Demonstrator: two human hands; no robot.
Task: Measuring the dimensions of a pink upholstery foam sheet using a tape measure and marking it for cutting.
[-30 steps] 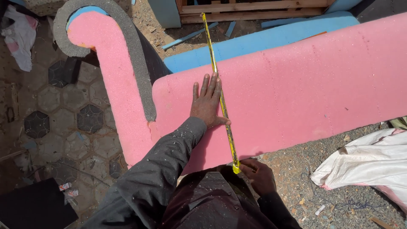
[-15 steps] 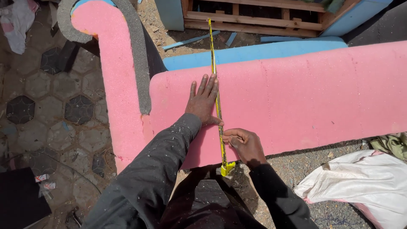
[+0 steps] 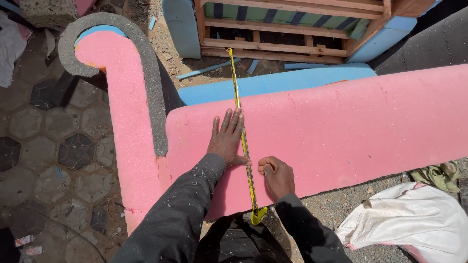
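1. On the broad pink foam panel (image 3: 341,131), seen from your head camera, your left hand (image 3: 226,139) lies palm down with its fingers stretched flat and close together, pointing away from you toward the panel's far edge. It grips nothing; its thumb side presses against the yellow tape measure (image 3: 242,141).
2. Your left forearm, in a dark speckled sleeve, runs up from the lower middle of the view at a slant.
3. Your right hand (image 3: 278,176) rests on the foam just right of the tape, fingers curled into a loose fist, knuckles up. Whether anything is pinched inside the curl cannot be told.
4. Across the foam the tape runs nearly straight away from you, its hooked end (image 3: 257,215) hanging over the near edge between your arms and its far end reaching past the blue foam strip (image 3: 278,83) toward the wooden frame (image 3: 292,34).
5. Left of the panel stands a curved pink armrest (image 3: 122,107) edged in grey foam; a white sack (image 3: 404,219) lies on the gravel at right.
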